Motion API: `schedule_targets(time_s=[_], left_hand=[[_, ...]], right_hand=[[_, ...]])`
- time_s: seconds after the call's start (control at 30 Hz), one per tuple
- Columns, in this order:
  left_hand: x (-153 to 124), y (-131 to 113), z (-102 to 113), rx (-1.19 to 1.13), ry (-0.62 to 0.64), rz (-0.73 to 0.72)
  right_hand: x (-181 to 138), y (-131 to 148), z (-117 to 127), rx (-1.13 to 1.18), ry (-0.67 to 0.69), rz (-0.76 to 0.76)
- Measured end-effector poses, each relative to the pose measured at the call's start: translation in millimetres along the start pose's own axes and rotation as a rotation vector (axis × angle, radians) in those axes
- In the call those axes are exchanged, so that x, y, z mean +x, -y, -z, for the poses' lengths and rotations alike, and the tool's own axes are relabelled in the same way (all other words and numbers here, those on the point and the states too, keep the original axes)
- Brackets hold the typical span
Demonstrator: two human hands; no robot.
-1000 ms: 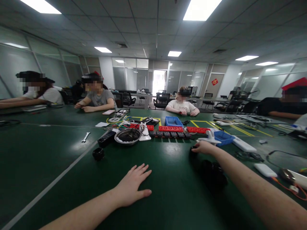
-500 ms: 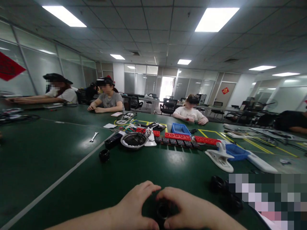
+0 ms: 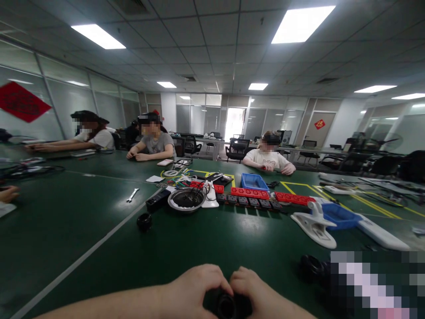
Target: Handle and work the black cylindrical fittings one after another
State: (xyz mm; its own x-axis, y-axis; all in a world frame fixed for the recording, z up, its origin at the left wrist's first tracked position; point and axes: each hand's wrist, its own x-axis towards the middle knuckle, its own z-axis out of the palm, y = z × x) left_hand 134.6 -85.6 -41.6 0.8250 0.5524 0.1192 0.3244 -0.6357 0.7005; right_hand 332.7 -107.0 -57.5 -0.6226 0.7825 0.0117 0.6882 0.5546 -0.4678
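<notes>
At the bottom centre of the head view, a black hollow cylindrical part (image 3: 226,305) sits between my two hands. My left hand (image 3: 191,288) curls round its left side, with the fingertips against its top edge. From the right, my right hand (image 3: 257,290) grips the same part, and its fingers meet those of the left. The lower part of both hands is cut off by the frame's edge. A similar black ring-shaped part (image 3: 144,222) lies apart on the green table (image 3: 109,270), and another one (image 3: 311,268) is at the right.
A wrench (image 3: 133,195), a metal bowl (image 3: 186,210), red and black socket strips (image 3: 250,193), blue trays (image 3: 341,223) and a white clamp base (image 3: 314,230) lie further back. Several people sit across the table. A blurred-out patch covers the lower right.
My left hand has closed in toward the part and now touches it near my right fingers. The whole view has shifted slightly, with table items appearing a bit lower.
</notes>
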Motion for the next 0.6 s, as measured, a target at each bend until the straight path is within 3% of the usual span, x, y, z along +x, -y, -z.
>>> schedule_targets(time_s=[0.17, 0.27, 0.43, 0.5, 0.6], left_hand=[[8, 7, -9, 0.016, -0.087, 0.166], [12, 9, -15, -0.016, -0.149, 0.187], [12, 11, -25, -0.008, -0.258, 0.249], [10, 12, -28, -0.024, -0.307, 0.240], [6, 14, -26, -0.110, -0.338, 0.143]], right_hand=[[3, -11, -7, 0.002, -0.060, -0.079], [5, -10, -9, 0.048, -0.065, -0.125], [8, 1, -18, -0.106, -0.136, -0.298], [7, 5, -17, -0.118, -0.167, -0.274], [2, 5, -9, 0.041, -0.134, -0.203]])
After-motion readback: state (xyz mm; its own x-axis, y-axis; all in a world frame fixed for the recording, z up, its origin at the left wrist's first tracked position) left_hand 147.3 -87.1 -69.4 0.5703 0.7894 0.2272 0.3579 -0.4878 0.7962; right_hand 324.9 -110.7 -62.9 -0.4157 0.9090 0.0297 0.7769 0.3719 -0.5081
